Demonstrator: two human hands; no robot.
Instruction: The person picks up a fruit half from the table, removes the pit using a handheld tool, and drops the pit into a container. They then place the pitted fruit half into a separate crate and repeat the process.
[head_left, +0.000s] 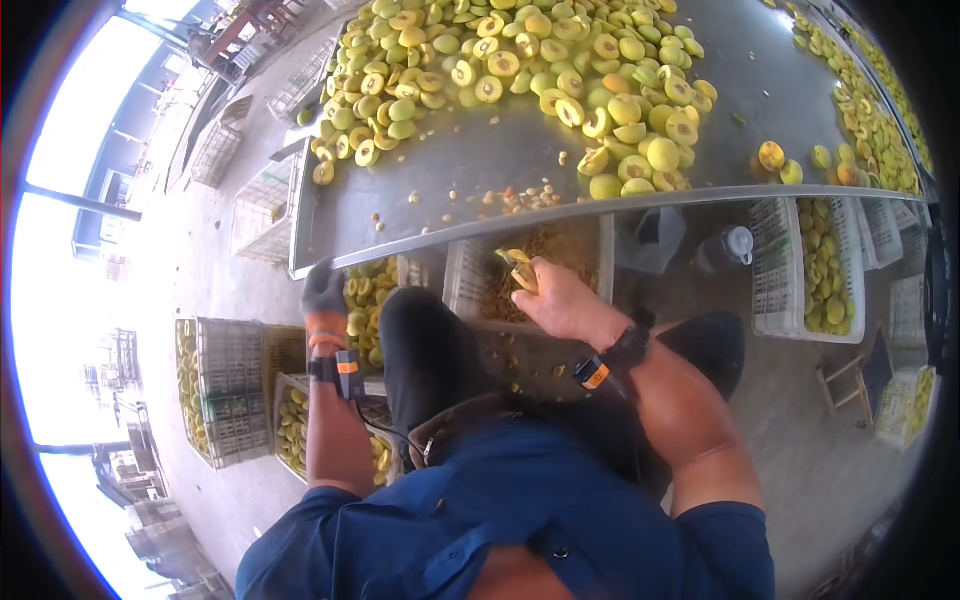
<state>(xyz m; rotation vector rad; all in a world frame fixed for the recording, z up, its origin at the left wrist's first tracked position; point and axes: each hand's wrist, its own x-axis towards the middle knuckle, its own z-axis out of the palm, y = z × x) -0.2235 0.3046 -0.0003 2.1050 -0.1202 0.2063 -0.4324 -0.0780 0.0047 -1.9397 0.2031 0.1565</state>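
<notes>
My right hand [562, 300], bare, is closed on a yellow piece of cut fruit [518, 270], just below the metal table's front edge. Under it stands a pale crate [466, 280] with brown pits and scraps [550, 245] inside. My left hand [324, 290] wears a dark glove with an orange cuff and is by the table's front left corner, above a crate of cut fruit [372, 290]. Its fingers are too dark and partly hidden to read. Many halved yellow-green stone fruits [500, 62] are heaped on the table [450, 180], with loose pits [525, 200] near the edge.
Crates of fruit stand at the right [828, 270] and in a stack at the left [232, 390]. A clear bottle with a white cap [738, 245] is under the table, near a plastic bag [650, 240]. A small wooden stool [850, 390] is at the far right.
</notes>
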